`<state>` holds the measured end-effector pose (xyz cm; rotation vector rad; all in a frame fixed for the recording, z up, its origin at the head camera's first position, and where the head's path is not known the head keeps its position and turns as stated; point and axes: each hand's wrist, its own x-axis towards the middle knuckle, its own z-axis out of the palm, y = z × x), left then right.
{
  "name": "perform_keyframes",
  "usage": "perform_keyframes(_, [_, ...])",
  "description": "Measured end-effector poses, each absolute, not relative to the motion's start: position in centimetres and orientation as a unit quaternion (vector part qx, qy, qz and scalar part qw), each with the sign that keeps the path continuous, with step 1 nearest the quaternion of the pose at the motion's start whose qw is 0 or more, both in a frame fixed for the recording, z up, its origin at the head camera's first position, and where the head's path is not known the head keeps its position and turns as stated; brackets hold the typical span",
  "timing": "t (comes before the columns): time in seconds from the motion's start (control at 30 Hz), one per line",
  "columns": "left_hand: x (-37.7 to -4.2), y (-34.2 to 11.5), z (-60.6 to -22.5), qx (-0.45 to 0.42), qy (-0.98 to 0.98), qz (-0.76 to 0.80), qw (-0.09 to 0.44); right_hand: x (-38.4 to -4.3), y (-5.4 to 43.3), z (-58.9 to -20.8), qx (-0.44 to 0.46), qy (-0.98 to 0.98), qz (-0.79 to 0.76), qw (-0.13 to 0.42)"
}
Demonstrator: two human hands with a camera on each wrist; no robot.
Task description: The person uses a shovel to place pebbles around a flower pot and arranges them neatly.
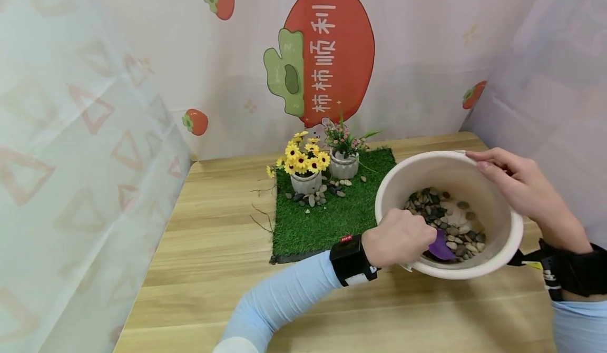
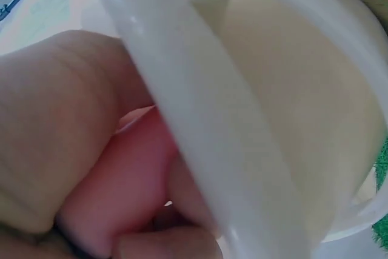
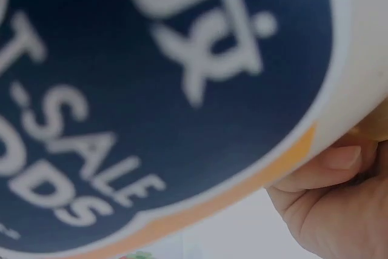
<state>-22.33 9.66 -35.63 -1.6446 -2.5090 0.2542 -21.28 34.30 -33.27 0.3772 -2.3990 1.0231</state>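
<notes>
My left hand [image 1: 400, 237] reaches over the near rim of a white bucket [image 1: 448, 164], fingers curled round the pink handle [image 2: 130, 180] of a small shovel. The shovel's purple blade [image 1: 442, 247] is down inside, against the pebbles [image 1: 467, 239] on the bucket's floor. My right hand [image 1: 526, 184] grips the bucket's right rim. The bucket is tilted, its mouth facing me. In the right wrist view a dark blue printed label [image 3: 182, 113] covers much of its outer wall, and some right-hand fingers [image 3: 321, 168] show beside it.
Left of the bucket lies a green turf mat [image 1: 332, 221] on the wooden table [image 1: 204, 247]. On it stand a pot of yellow flowers [image 1: 305, 183] and a pot of pink flowers [image 1: 343, 167], with loose pebbles [image 1: 311, 200] around them. A printed curtain [image 1: 227, 68] hangs behind.
</notes>
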Motion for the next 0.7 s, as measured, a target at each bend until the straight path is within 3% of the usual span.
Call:
perform_keyframes(0.33, [-22.5,10.7,-36.1,-0.536,-0.841,0.069,0.022,-21.7,34.6,-33.4,0.133,-0.88,0.383,0.248])
perform_keyframes(0.5, [-22.8,11.2,-35.7,-0.537,-0.841,0.055,-0.034,-21.5,35.1,-33.5,0.118,-0.879,0.392,0.242])
perform_keyframes(0.7, [-22.6,11.9,-34.9,-0.544,-0.836,0.072,-0.025,-21.6,35.0,-33.3,0.084,-0.887,0.402,0.212])
